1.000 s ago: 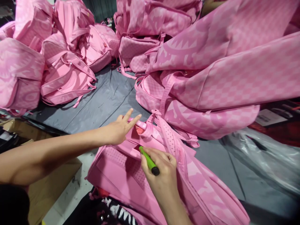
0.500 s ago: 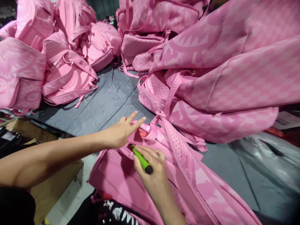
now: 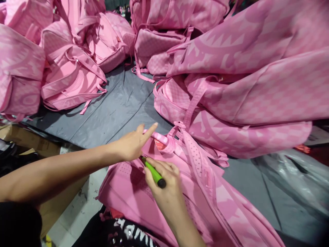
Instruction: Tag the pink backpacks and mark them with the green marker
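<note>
My right hand [image 3: 166,178] is closed around a green pen-shaped tool [image 3: 153,171] with a black end. Its dark tip meets the back of a pink backpack [image 3: 131,192] close to the top seam; what the tip does there is too small to make out. My left hand [image 3: 132,142] rests at the backpack's top edge, just beyond the tip, with some fingers stretched out and spread; its thumb is hidden. Beside those fingers are the pink carry handle [image 3: 158,135] and a red label [image 3: 159,144]. A dotted shoulder strap [image 3: 194,154] lies along the right of the bag.
Pink backpacks are heaped at the back left [image 3: 74,79] and back centre [image 3: 177,17]. Large pink bags [image 3: 246,92] are stacked at the right. A dark grey cover [image 3: 118,99] lies over the table. Clear plastic [image 3: 290,178] sits at right, a cardboard box [image 3: 61,206] at lower left.
The view has shifted slightly. The left hand's fingers have drawn closer together and its raised fingers have moved a little. The right hand keeps the green tool at nearly the same spot.
</note>
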Available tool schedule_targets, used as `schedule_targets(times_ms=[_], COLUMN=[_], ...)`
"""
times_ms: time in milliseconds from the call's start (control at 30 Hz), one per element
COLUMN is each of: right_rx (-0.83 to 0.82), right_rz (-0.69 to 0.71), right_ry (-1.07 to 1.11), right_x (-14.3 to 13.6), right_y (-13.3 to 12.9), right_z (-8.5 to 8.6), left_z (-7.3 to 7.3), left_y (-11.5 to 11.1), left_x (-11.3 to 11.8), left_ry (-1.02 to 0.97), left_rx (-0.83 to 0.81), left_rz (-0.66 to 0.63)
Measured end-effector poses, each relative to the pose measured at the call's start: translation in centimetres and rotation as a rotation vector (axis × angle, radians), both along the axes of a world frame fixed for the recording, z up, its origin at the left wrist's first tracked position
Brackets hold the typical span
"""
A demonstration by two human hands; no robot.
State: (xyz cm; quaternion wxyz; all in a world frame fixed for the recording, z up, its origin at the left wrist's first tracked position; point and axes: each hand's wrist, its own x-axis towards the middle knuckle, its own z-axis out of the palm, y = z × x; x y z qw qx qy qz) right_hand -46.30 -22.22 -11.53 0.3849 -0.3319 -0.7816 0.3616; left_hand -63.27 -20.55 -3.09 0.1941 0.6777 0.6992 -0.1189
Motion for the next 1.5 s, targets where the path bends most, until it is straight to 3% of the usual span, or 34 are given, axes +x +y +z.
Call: schedule_targets(times_ms=[100,233,333,467,600,733,833,967,1100,1233,1400,1500], right_rx=[0.042,-0.016,0.028,-0.022,0.032,-0.042,0.005,-0.092,0.003,-0.044,0.036,-0.014], right_rz=[-0.053,0.010,-0.066,-0.002,-0.062,0.006,-0.074,0.003,-0.084,-0.020,-0.106,-0.064], right_ry=[-0.020,-0.011,-0.027,-0.023,-0.046,-0.041,-0.066,-0.058,-0.056,-0.046,-0.083,-0.038], right_x=[-0.1,-0.2,-0.3,-0.3,-0.2,-0.3,-0.2,-0.1,-0.2,0.1,1.0,0.4], right_y=[-0.2,-0.2,-0.2,-0.2,-0.1,-0.2,-0.2,-0.2,-0.3,-0.3,-0.2,-0.4], right_z=[0.1,0.2,0.2,0.1,0.1,0.2,0.1,0.0,0.1,0.1,-0.1,0.1], left_z=[-0.2,-0.7,-0.9,-1.1,-1.2,-1.2,-1.3,-1.3,-1.3,-1.3,-1.4,-1.7], left_y=[0.1,0.0,-0.1,-0.1,0.0,-0.1,-0.2,-0.4,-0.4,-0.4,-0.3,-0.2], left_x=[-0.1,-0.2,-0.2,-0.3,-0.4,-0.4,-0.4,-0.4,-0.4,-0.5,-0.6,-0.7], left_ry=[0.017,0.036,0.042,0.036,0.043,0.050,0.047,0.048,0.055,0.018,-0.005,-0.006], left_rx=[0.008,0.039,0.045,0.058,0.069,0.091,0.120,0.126,0.125,0.127,0.116,0.096], left_rz=[-0.032,-0.042,-0.037,-0.051,-0.059,-0.063,-0.069,-0.078,-0.076,-0.087,-0.074,-0.062])
